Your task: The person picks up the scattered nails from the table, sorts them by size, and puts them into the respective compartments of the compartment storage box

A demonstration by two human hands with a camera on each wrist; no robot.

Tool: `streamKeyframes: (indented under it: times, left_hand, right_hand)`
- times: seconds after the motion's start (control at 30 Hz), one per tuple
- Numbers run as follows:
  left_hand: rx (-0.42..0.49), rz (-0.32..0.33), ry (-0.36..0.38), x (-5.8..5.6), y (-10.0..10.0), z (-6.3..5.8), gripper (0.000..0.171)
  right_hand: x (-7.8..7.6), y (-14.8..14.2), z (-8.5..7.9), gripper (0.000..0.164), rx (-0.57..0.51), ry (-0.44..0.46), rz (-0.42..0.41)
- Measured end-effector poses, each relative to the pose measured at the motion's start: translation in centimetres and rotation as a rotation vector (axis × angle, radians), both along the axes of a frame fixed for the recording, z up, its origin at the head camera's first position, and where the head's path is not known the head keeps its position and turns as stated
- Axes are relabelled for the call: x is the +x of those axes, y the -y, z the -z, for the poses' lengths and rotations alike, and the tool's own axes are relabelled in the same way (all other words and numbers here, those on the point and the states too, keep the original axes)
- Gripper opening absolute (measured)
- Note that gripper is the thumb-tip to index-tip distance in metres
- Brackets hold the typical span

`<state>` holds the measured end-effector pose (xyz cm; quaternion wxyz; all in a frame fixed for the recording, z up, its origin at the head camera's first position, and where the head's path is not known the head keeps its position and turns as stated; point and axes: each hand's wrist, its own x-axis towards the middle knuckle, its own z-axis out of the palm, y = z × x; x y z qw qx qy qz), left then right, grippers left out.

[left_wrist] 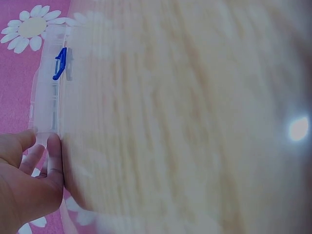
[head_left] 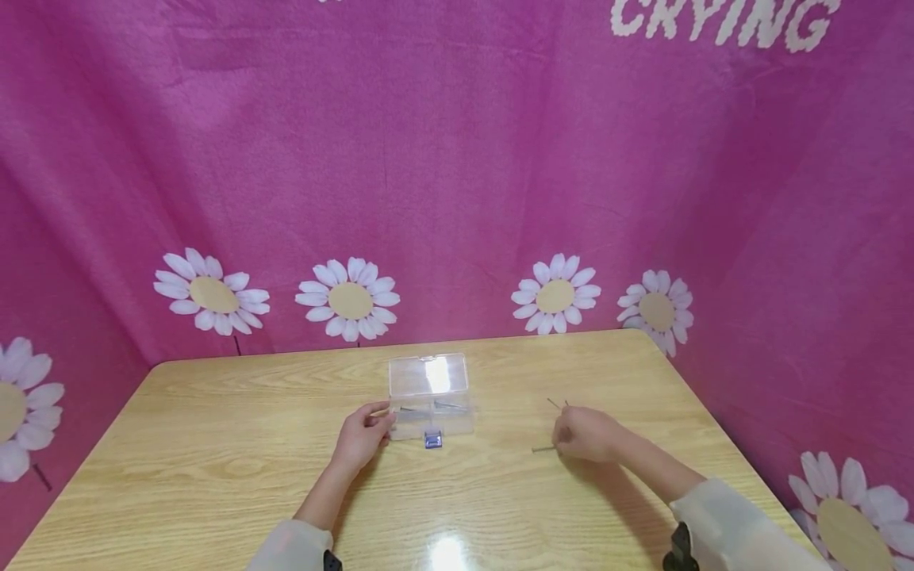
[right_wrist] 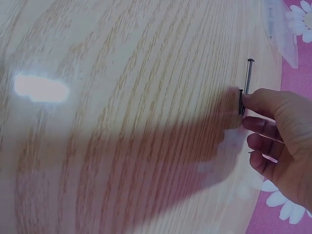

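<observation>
My left hand [head_left: 360, 436] rests its fingertips against the left wall of a clear plastic box [head_left: 407, 431], its fingers fairly straight. The box's lid stands raised at the back, and a blue latch [head_left: 433, 438] hangs at the front. Through the walls, nails [head_left: 451, 406] show in two compartments. To the right, my right hand [head_left: 589, 434] is low over the table with fingers curled. In the right wrist view its thumb and forefinger pinch at a dark nail [right_wrist: 241, 101]. A longer nail [right_wrist: 249, 75] lies just beside the thumb. Another nail [head_left: 553, 404] lies beyond the hand.
The wood-grain table [head_left: 214, 444] has a rounded far edge. Behind it and at both sides hangs a magenta cloth [head_left: 457, 198] printed with white daisies. A bright light reflection [head_left: 447, 553] shows at the near part of the tabletop.
</observation>
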<state>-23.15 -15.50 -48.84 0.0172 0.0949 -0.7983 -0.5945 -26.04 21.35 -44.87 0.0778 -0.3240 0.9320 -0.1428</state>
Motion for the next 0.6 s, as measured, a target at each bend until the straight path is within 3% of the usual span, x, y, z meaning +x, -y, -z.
streamKeyframes:
  times: [0.17, 0.6]
  left_hand:
    - [-0.003, 0.001, 0.006, 0.08, 0.01, -0.01, 0.036]
    - [-0.002, 0.000, 0.015, 0.01, 0.02, 0.10, 0.036]
  right_hand:
    - [-0.10, -0.09, 0.05, 0.006, -0.026, -0.015, -0.021]
    - [-0.42, 0.19, -0.19, 0.007, -0.022, 0.047, 0.072]
